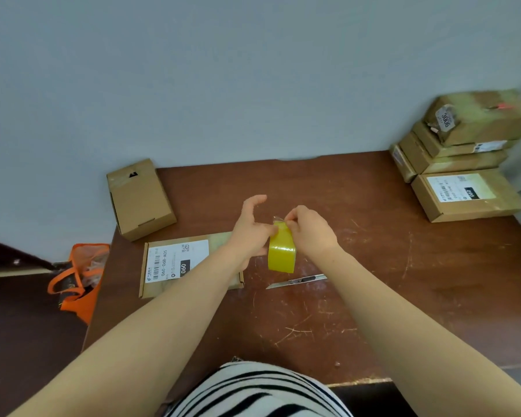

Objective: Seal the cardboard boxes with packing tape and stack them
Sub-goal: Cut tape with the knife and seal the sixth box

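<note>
Roll of yellow packing tape [282, 251] gripped upright by left hand [250, 236] above brown wooden table [373, 266], right hand [310, 233] pinching its loose end, likely to pull strip for flat labelled cardboard box [175, 266] beside.

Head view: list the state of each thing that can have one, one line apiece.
tape roll: upright, held above the table.
left hand: grips the roll.
right hand: pinches the roll's free end.
utility knife: on table, blade out.
box labelled 060: closed, lying flat.
small box: closed, at table's left edge.
box labelled 020: closed, lying flat.
stacked boxes: closed, piled far right.
</note>
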The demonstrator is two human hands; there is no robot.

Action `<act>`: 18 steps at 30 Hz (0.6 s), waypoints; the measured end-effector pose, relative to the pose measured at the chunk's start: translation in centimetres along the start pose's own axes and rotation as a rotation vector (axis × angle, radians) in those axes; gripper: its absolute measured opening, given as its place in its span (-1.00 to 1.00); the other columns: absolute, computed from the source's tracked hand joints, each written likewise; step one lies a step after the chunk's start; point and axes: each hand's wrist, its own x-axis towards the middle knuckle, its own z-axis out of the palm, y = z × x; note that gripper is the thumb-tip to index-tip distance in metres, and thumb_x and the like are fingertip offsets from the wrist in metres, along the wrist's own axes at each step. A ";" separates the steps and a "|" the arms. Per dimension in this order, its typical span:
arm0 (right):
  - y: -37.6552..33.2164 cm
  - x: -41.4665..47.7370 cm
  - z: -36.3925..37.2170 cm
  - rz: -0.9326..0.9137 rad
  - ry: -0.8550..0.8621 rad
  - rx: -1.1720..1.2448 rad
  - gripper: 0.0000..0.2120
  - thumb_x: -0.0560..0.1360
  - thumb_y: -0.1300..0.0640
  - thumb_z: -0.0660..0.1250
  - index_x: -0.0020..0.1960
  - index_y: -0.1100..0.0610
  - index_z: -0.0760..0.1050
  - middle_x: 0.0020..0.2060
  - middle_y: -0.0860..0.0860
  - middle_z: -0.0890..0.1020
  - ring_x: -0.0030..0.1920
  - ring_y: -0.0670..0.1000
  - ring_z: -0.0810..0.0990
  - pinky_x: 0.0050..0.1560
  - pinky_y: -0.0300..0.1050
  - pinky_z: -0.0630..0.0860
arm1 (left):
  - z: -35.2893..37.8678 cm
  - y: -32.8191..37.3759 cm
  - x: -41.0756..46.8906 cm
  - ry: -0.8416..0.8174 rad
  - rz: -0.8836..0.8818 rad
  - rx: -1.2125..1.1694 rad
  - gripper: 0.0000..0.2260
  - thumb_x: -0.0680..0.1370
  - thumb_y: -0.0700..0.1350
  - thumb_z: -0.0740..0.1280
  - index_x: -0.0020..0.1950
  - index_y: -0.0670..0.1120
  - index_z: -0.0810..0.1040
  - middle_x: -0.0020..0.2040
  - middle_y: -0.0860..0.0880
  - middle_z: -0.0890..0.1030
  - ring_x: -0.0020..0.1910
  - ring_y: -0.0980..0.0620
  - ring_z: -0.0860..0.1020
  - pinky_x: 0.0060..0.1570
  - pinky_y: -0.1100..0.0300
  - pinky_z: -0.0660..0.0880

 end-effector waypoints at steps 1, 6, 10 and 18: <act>0.3 0.0 0.1 -0.003 -0.008 0.012 -0.84 0.62 0.15 0.14 0.13 0.12 0.45 0.11 0.10 0.54 0.09 0.14 0.52 -0.10 -0.11 0.35 | 0.0 -0.1 0.0 -0.026 0.035 0.058 -0.63 0.56 -0.30 0.29 0.25 0.09 0.42 -0.03 -0.16 0.58 -0.06 -0.05 0.60 -0.05 -0.03 0.62; 1.4 0.5 0.5 -0.029 -0.029 0.040 -0.87 0.62 0.15 0.14 0.08 0.11 0.45 0.08 0.09 0.54 0.08 0.11 0.49 -0.09 -0.10 0.35 | 0.5 -0.8 0.8 0.062 0.170 0.328 -0.93 0.55 -0.18 0.36 -0.02 -0.04 0.61 -0.19 -0.07 0.60 -0.13 -0.11 0.62 -0.08 -0.07 0.61; 1.7 0.9 1.0 -0.043 -0.038 -0.006 -0.84 0.64 0.15 0.10 0.13 0.14 0.43 0.13 0.13 0.46 0.12 0.14 0.44 -0.06 -0.08 0.34 | 0.9 -1.1 1.6 0.087 0.125 0.286 -0.94 0.57 -0.17 0.34 -0.05 -0.07 0.60 -0.12 -0.10 0.63 -0.15 -0.14 0.65 -0.13 0.01 0.64; 2.3 2.4 1.9 -0.016 -0.058 0.288 -0.79 0.58 0.11 0.26 0.19 0.11 0.51 0.25 0.09 0.45 0.12 0.06 0.50 0.10 -0.13 0.41 | 0.6 -1.9 2.8 0.153 0.034 0.144 -0.90 0.58 -0.14 0.32 -0.09 -0.14 0.57 -0.31 -0.02 0.54 -0.33 0.05 0.56 -0.20 0.15 0.62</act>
